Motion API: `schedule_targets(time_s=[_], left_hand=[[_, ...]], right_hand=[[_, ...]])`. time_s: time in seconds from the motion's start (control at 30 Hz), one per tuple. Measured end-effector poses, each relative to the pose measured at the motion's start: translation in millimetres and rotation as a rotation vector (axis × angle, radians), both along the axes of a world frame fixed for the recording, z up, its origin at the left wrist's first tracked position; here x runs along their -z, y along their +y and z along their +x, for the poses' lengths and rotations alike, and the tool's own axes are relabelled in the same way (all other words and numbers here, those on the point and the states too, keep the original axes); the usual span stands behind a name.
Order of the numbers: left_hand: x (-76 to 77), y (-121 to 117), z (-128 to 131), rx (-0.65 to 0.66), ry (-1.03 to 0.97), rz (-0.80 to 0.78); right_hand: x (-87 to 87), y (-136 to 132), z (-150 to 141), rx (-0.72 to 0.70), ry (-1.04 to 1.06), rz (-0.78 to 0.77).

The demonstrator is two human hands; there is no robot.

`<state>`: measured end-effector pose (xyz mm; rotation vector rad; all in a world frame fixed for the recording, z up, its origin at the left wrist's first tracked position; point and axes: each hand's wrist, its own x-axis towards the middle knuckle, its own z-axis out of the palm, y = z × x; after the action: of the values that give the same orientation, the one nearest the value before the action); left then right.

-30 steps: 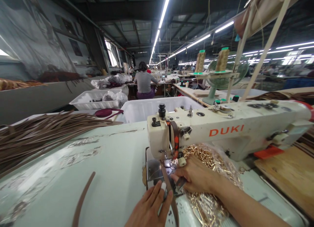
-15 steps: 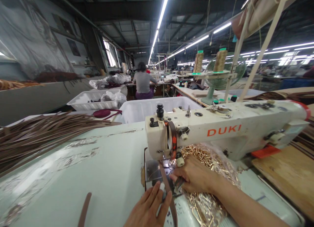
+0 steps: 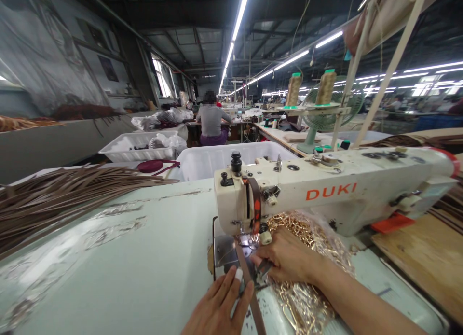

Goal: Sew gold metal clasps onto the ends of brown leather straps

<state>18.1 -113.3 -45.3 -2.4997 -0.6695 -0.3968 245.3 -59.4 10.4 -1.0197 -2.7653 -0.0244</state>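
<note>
A cream sewing machine (image 3: 325, 195) marked DUKI stands on the pale green table (image 3: 144, 258). A brown leather strap (image 3: 249, 286) runs under its presser foot toward me. My left hand (image 3: 220, 306) lies flat on the table with its fingers stretched out, the tips pressing the strap just before the foot. My right hand (image 3: 289, 258) is closed in a pinch on the strap's edge right beside the needle. A clear bag of gold metal chain hardware (image 3: 311, 277) lies under my right wrist.
A pile of brown leather strips (image 3: 61, 200) covers the table's left side. White plastic bins (image 3: 217, 159) stand behind the table. Thread cones (image 3: 327, 86) and a green fan (image 3: 325, 113) sit behind the machine. A seated person (image 3: 211, 122) works far ahead. A wooden board (image 3: 423, 258) lies at right.
The strap has fed toward me; its loose end on the table at lower left slid down and out of view. Both hands stay at the presser foot.
</note>
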Motion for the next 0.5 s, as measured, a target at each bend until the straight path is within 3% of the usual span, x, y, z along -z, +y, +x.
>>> schedule_targets(time_s=[0.5], left_hand=[[-0.2, -0.1, -3.0, 0.031, -0.006, 0.010]], right_hand=[[-1.5, -0.1, -0.3, -0.003, 0.006, 0.013]])
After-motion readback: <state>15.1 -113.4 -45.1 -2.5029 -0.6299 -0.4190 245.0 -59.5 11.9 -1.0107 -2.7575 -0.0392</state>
